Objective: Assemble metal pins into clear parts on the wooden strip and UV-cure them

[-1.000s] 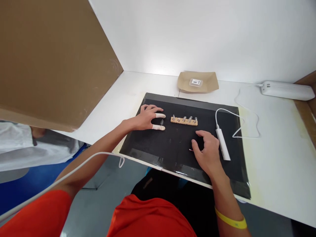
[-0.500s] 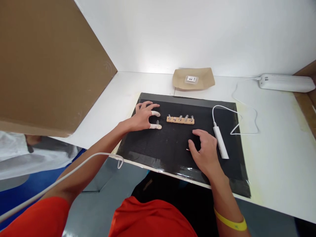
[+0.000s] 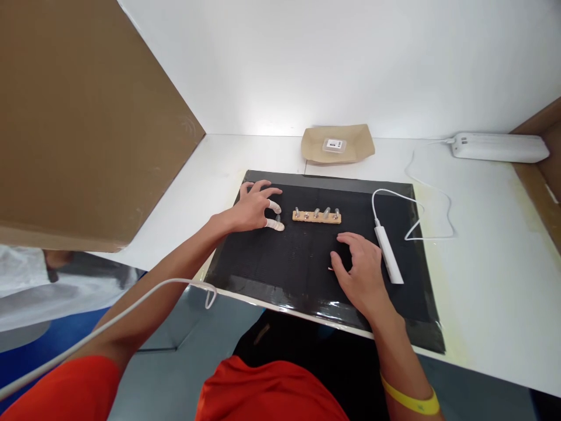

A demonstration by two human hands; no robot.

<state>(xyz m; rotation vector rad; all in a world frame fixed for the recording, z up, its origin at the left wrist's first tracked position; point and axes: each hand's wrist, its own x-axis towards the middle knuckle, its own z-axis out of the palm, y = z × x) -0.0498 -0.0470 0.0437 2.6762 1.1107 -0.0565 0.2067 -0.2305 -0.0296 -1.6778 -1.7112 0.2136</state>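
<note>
My left hand (image 3: pixel 253 209) rests at the left of the black mat (image 3: pixel 272 263), with pale covers on its thumb and index finger. Between those two fingertips is a small grey, translucent, peg-like piece (image 3: pixel 278 218), which they pinch. Just right of them lies a narrow wooden strip (image 3: pixel 310 218) with several metal fittings; greyish translucent pieces stand tilted on most of them. My right hand (image 3: pixel 362 266) lies on the mat, thumb and index finger apart, holding nothing visible. A tiny reddish-white tip (image 3: pixel 331 268) shows beside its thumb; the rest is hidden.
A white stick-shaped device (image 3: pixel 389 255) with a cable lies right of my right hand. Behind the mat stands a brown paper tray (image 3: pixel 359 153) holding a small clear labelled box (image 3: pixel 334 145). A white power strip (image 3: pixel 499 147) lies far right; a cardboard panel (image 3: pixel 87 128) stands left.
My left thumb and index finger have closed in on the small grey piece. The right hand keeps its pose on the mat. The whole view has shifted slightly.
</note>
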